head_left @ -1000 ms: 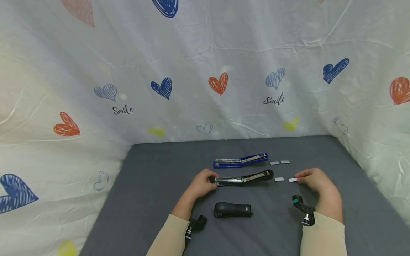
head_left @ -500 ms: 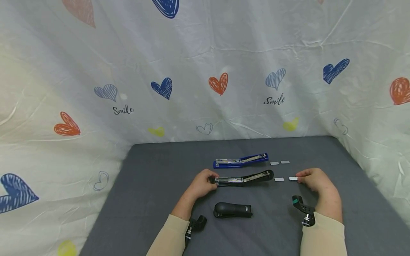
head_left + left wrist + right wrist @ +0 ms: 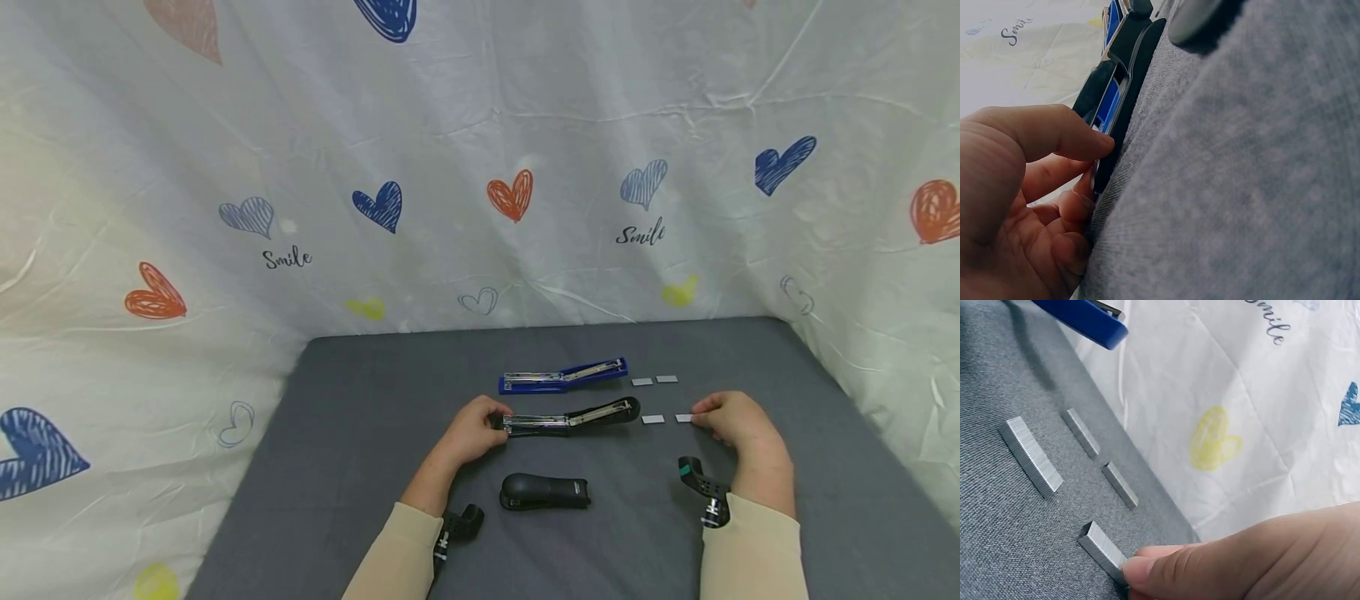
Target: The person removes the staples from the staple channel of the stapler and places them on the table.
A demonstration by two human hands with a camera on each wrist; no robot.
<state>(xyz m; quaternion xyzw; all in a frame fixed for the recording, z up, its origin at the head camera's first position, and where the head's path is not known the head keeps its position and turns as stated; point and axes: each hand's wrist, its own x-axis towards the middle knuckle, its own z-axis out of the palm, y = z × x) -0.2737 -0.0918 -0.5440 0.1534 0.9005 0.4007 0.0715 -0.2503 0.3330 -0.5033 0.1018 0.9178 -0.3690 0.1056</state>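
My left hand [image 3: 472,431] pinches the left end of a black stapler [image 3: 536,428], which lies opened out flat with its metal rail showing. In the left wrist view, thumb and fingers close on the end of this stapler, low over the cloth. With thumb and fingertips, my right hand [image 3: 741,423] pinches the right end of a strip of staples [image 3: 1104,549]. Just left of it lies a second strip of staples [image 3: 1030,456] in the same row. Behind the black stapler is a blue stapler [image 3: 534,387], also opened out.
Two more staple strips [image 3: 1082,432] lie to the right of the blue stapler. A closed black stapler [image 3: 546,492] rests nearer to me, between my forearms. Grey cloth [image 3: 375,400] covers the table, and a white curtain [image 3: 435,267] with printed hearts hangs behind it.
My right hand and wrist have shifted slightly left and away from me, while the pinched staple strip has barely moved. The left hand and the staplers have stayed in place.
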